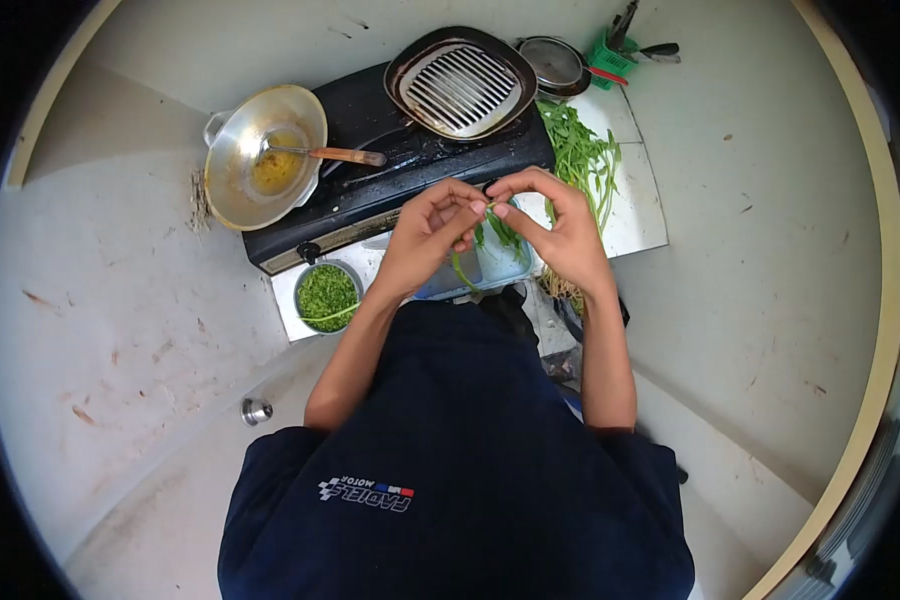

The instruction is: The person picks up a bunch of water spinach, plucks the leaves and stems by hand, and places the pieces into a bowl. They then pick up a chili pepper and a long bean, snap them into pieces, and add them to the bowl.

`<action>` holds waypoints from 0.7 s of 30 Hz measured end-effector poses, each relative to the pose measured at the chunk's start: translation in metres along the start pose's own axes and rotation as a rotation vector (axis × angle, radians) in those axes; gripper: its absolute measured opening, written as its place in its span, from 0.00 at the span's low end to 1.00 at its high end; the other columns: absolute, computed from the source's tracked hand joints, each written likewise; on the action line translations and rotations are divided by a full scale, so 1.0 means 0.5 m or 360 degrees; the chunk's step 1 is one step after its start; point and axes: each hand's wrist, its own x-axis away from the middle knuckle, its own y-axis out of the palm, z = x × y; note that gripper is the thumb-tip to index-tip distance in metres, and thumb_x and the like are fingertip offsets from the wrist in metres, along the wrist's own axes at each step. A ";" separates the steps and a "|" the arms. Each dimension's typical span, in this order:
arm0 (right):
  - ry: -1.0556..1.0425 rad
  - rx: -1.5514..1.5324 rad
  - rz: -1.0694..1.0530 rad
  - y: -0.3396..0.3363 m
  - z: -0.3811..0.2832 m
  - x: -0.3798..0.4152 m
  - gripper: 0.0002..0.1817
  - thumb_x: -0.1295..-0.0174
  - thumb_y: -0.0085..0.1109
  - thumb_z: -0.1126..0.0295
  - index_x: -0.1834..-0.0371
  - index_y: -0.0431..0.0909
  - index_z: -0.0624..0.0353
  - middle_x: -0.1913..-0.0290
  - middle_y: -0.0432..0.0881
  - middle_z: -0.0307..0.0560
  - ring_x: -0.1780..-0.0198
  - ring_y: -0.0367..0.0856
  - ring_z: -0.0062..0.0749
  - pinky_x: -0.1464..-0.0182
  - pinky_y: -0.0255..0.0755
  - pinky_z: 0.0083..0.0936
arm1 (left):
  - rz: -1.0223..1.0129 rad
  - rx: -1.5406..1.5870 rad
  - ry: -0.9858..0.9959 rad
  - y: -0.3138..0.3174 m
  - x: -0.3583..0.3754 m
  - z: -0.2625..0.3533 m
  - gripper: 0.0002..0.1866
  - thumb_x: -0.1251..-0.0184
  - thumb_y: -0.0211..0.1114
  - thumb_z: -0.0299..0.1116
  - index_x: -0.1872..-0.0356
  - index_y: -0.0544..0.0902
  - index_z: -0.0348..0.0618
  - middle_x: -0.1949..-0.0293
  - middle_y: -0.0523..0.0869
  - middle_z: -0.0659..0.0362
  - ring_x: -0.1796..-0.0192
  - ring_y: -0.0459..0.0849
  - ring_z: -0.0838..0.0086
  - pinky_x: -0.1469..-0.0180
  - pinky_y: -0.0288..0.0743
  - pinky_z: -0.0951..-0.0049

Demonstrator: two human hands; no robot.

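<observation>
Above a pale blue tray, my left hand and my right hand meet fingertip to fingertip. Both pinch a leafy green stem between thumb and fingers. Green leaves and a bent stalk show just below the fingers, partly hidden by my left hand. To the right of my right hand lies a bunch of long-stemmed leafy greens, and pale roots show under my right wrist. A bowl of finely cut greens stands left of my left forearm, a stalk across it.
Behind my hands is a black gas stove. It carries a wok with a wooden-handled spatula and a ridged grill pan. A small pan and a green utensil basket stand at the back right.
</observation>
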 end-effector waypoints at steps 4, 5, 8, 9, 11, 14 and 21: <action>-0.0012 0.0083 0.0025 0.019 -0.006 -0.011 0.07 0.39 0.68 0.76 0.58 0.85 0.64 0.60 0.87 0.49 0.55 0.87 0.39 0.48 0.76 0.31 | 0.0005 -0.0193 0.0009 -0.027 -0.004 0.015 0.09 0.23 0.66 0.34 0.52 0.82 0.38 0.66 0.81 0.66 0.66 0.74 0.86 0.65 0.68 0.82; -0.0011 0.0094 0.0036 0.025 -0.003 -0.010 0.07 0.39 0.68 0.76 0.58 0.85 0.65 0.60 0.87 0.49 0.55 0.87 0.40 0.48 0.76 0.31 | -0.0007 -0.0228 0.0014 -0.034 -0.004 0.014 0.09 0.23 0.66 0.34 0.52 0.82 0.38 0.66 0.81 0.66 0.66 0.74 0.86 0.65 0.68 0.82; 0.0004 0.0243 0.0031 0.038 0.006 -0.003 0.07 0.39 0.69 0.75 0.59 0.85 0.65 0.61 0.87 0.50 0.55 0.87 0.43 0.49 0.76 0.32 | -0.0031 -0.0398 -0.0020 -0.045 0.001 0.010 0.09 0.22 0.65 0.35 0.53 0.83 0.38 0.66 0.83 0.65 0.66 0.75 0.87 0.65 0.69 0.82; 0.0020 0.0247 0.0030 0.041 0.009 0.000 0.07 0.38 0.69 0.75 0.59 0.85 0.65 0.61 0.87 0.51 0.55 0.86 0.44 0.49 0.76 0.32 | -0.0040 -0.0468 -0.0034 -0.048 0.002 0.009 0.10 0.22 0.65 0.35 0.53 0.83 0.38 0.66 0.84 0.65 0.66 0.76 0.87 0.65 0.69 0.82; 0.0049 0.0256 0.0028 0.045 0.014 0.008 0.07 0.38 0.69 0.74 0.59 0.85 0.65 0.61 0.86 0.51 0.56 0.86 0.45 0.50 0.76 0.33 | -0.0066 -0.0504 -0.0048 -0.052 0.002 0.007 0.09 0.22 0.64 0.33 0.54 0.83 0.37 0.66 0.84 0.65 0.64 0.79 0.85 0.63 0.72 0.80; 0.0149 0.0251 0.0001 0.045 0.015 0.016 0.05 0.38 0.69 0.77 0.61 0.85 0.66 0.61 0.87 0.49 0.56 0.86 0.39 0.49 0.75 0.31 | -0.0091 -0.0555 -0.0025 -0.053 0.001 0.001 0.08 0.23 0.65 0.31 0.56 0.83 0.34 0.66 0.86 0.62 0.63 0.82 0.83 0.62 0.75 0.78; 0.0217 0.0194 -0.0121 0.050 0.047 0.038 0.05 0.36 0.66 0.77 0.60 0.84 0.66 0.62 0.87 0.51 0.58 0.85 0.37 0.50 0.75 0.31 | -0.0250 -0.1138 0.0127 -0.057 -0.012 0.022 0.06 0.29 0.67 0.26 0.60 0.85 0.32 0.66 0.88 0.53 0.65 0.85 0.71 0.60 0.77 0.69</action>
